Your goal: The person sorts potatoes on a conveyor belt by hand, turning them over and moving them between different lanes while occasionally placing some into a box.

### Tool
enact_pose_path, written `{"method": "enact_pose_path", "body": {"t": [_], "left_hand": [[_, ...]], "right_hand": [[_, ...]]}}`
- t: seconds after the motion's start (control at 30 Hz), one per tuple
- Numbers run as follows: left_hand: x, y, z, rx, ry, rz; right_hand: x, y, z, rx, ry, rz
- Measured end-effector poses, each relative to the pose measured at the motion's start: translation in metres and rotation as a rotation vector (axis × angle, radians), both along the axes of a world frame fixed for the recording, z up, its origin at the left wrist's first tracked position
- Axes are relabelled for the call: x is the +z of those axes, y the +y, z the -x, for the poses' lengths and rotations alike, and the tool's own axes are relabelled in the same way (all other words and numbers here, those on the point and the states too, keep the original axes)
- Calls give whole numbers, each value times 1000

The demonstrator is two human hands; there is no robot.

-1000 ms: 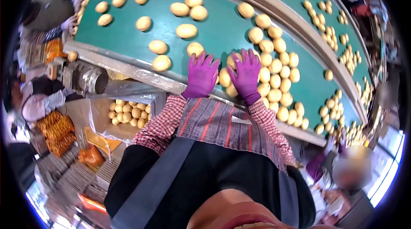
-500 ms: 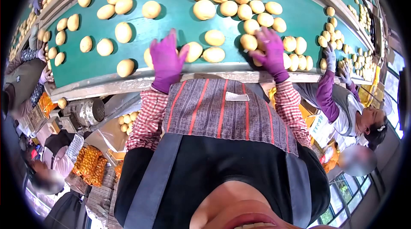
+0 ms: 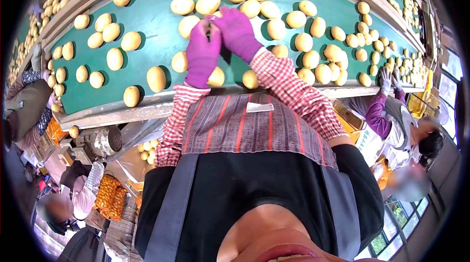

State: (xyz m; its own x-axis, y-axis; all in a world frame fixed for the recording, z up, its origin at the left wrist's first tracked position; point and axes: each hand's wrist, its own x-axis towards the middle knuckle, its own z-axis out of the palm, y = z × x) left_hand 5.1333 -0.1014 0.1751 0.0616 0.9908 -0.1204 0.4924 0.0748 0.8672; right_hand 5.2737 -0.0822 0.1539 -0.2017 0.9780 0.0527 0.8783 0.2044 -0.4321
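Observation:
My left hand point(image 3: 203, 55), in a purple glove, is raised over the green conveyor belt point(image 3: 147, 54), its fingers drawn together. My right hand point(image 3: 239, 31), gloved alike, reaches across to meet it, fingers curled at the left fingertips. Between them shows a small dark patch; whether something is pinched there I cannot make out. A potato point(image 3: 187, 26) lies just beyond my left fingers. Another potato point(image 3: 216, 77) is partly hidden beside my left wrist, and one more potato point(image 3: 250, 79) lies under my right forearm.
Many loose potatoes are spread over the belt, clustered towards the right. A wooden rail point(image 3: 147, 108) runs along the near edge. At right a co-worker's gloved hands point(image 3: 387, 81) touch the belt; another worker stands at left. A motor point(image 3: 100, 140) and net sacks point(image 3: 110, 197) are below.
My hands, apart over the near side of the belt before, have come together farther in. My right hand moved left, off the potatoes it touched. The potatoes on the belt have shifted.

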Motion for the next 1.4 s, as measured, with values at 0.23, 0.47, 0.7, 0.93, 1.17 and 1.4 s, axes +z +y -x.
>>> {"method": "enact_pose_path", "body": {"t": [0.23,0.47,0.7,0.93,1.17,1.4], "left_hand": [[23,-36,23,258,-840,716],[17,-47,-55,217,-556,464],[-8,6,-100,-3,398,-229],[20,-72,-110,350,-1467,304],[82,-212,27,511,-1489,-78],[6,-395,131,1236,358,174]], "right_hand": [[27,-20,-38,289,715,114],[-25,10,-130,-63,217,-214],[-12,18,-150,-145,926,198],[83,-83,-103,278,558,-406],[22,40,-244,-138,205,-586],[-12,71,-279,93,-164,-196]]}}
